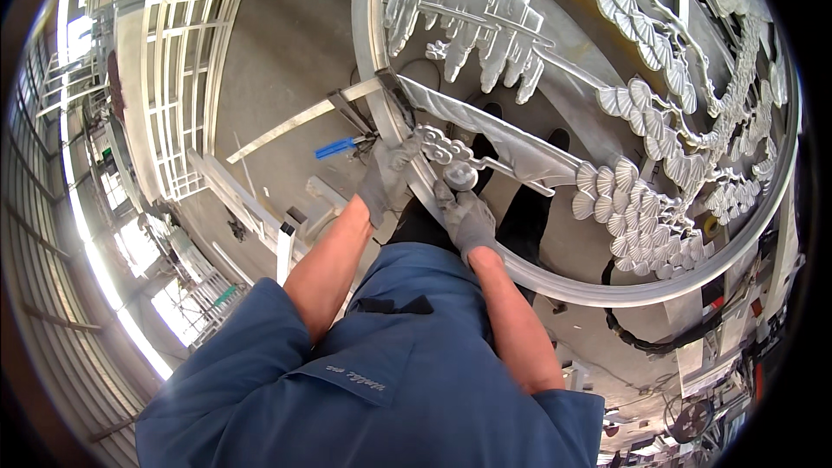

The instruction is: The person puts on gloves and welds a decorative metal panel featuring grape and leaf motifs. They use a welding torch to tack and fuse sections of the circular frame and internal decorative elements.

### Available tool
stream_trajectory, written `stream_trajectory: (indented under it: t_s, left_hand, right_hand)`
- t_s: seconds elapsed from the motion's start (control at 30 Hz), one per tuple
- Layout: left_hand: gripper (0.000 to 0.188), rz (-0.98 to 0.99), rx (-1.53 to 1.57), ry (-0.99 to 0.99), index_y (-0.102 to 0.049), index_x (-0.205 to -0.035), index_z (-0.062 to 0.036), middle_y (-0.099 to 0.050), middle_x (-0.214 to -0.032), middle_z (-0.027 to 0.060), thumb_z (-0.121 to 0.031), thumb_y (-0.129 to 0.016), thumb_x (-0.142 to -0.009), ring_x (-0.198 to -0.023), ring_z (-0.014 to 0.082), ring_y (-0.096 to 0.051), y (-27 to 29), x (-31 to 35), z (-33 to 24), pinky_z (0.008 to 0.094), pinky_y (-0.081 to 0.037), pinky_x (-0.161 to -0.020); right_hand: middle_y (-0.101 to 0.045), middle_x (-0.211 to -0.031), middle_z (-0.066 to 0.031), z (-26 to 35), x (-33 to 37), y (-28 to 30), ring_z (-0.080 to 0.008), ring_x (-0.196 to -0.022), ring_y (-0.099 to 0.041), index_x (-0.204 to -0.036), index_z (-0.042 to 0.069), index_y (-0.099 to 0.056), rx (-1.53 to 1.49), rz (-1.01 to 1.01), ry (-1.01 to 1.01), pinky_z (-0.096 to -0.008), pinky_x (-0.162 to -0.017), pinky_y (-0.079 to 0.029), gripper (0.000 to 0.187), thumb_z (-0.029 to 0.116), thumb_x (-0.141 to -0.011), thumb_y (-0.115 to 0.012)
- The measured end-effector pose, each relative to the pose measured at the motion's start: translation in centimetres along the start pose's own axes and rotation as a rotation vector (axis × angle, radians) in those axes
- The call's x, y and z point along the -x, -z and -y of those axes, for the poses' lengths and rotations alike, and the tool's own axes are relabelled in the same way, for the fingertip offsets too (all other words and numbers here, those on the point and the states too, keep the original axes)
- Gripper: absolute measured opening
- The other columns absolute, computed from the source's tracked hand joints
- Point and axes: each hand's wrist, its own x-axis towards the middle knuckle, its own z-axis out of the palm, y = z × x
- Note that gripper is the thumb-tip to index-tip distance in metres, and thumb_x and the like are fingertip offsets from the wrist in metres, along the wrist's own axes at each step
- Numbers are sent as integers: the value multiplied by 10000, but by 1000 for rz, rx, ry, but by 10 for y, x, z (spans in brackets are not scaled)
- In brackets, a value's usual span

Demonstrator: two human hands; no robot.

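Gray-gloved hands (388, 177) touch the smooth metal ring (607, 295) framing ribbed metal fans (622, 208); whether they grip, I cannot tell.

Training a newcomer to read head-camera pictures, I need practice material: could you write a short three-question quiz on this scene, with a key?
1. Multiple choice: what colour is the handle of the tool near the left hand?
a) red
b) blue
c) yellow
2. True or false: the right hand is bare.
3. Fill in: the pale barred panel is to the ____ of the large curved metal rim.

Key:
1. b
2. False; the right hand wears a grey glove.
3. left
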Motion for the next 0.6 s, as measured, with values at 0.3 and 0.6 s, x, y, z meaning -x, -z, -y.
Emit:
stream_trajectory:
  t_s: [0.3,0.6]
  left_hand:
    - [202,35,-375,-226,-635,-1110,57,-665,-1109,58,-105,-631,-989,-1017,134,-634,17,-1,11,316,-509,-912]
    - [127,-127,-349,-127,-669,-1021,66,-660,-1047,45,14,-601,-927,-935,117,-618,-1,8,-2,288,-486,-848]
  right_hand:
    - [-679,-1200,-250,10,6,7,-448,-1160,-612,-1177,47,-699,-1,56,22,-506,-1002,-443,691,613,-1022,-334]
    - [-672,-1240,-240,5,-4,5,-415,-1177,-621,-1228,89,-702,93,132,-42,-489,-1029,-438,695,634,-1021,-321]
